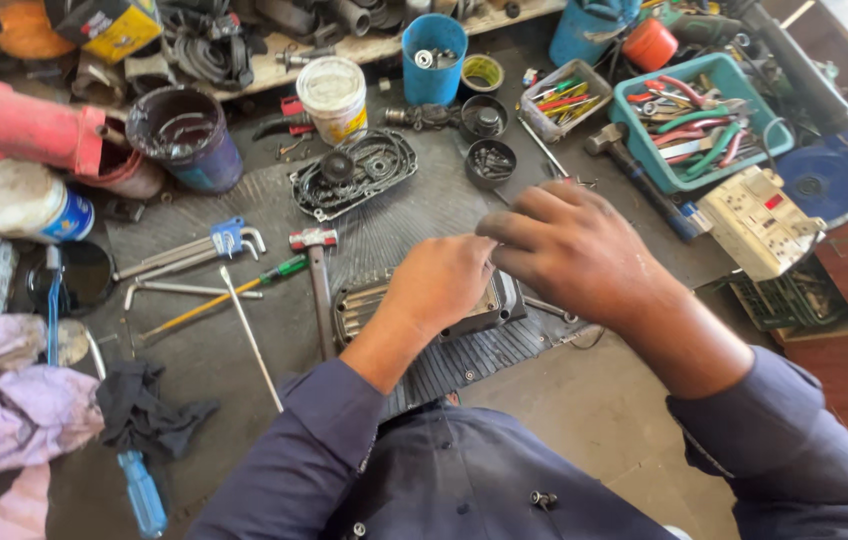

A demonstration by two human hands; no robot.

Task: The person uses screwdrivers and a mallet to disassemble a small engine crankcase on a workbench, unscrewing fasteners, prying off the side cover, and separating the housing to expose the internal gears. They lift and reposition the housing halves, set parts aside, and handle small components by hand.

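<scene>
My left hand (441, 283) rests closed on top of a grey finned metal engine part (359, 305) lying on a ribbed rubber mat (399, 215). My right hand (566, 245) hovers just to its right, fingers curled inward beside the left hand; whatever they pinch is hidden. A black engine cover (349, 172) with gears lies further back on the mat. Both arms wear dark blue sleeves.
A hammer (317, 275), a green-handled screwdriver (219, 298), wrenches (189, 255) and a thin rod lie to the left. Cups, tins and a white tub (334, 97) stand at the back. A teal tray (689, 175) of tools and a power strip (759, 222) sit right. Rags (14, 395) lie at the left.
</scene>
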